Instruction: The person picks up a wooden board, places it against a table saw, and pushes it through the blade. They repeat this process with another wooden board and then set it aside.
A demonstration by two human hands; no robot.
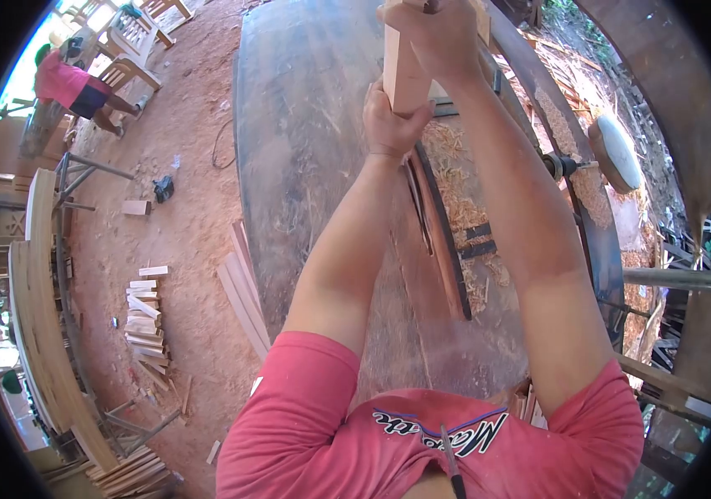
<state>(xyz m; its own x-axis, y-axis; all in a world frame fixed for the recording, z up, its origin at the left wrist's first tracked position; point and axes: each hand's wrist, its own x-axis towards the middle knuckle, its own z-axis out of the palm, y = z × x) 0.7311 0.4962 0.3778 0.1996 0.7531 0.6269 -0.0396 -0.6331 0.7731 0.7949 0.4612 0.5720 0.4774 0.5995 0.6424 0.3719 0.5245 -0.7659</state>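
Far left: stacked pale wooden planks on a metal rack, open-sided workshop, daylight beyond. Top left, another person in a pink shirt bends near white plastic chairs, well apart from the work. Red dirt floor, with a heap of short cut wood pieces and a small black object, too small to identify. Long thin slats lean against the near left edge of the surface. Broad dark worn machine surface, scuffed and dusty. Left hand, fingers closed round the near end of a pale rectangular wooden block. Right hand, fingers wrapped over its far end near the top of the frame; both arms are stretched out. The block is held on end over the surface, at the far end of a long dark slot; whether it touches the surface cannot be told. Pale wood shavings lie heaped just right of the slot. Judgement: shavings and cut pieces suggest several pieces are already worked; this block looks part-way, with plank stock left. Far right: round pale disc on a shaft, grey metal pipe, scrap timber.
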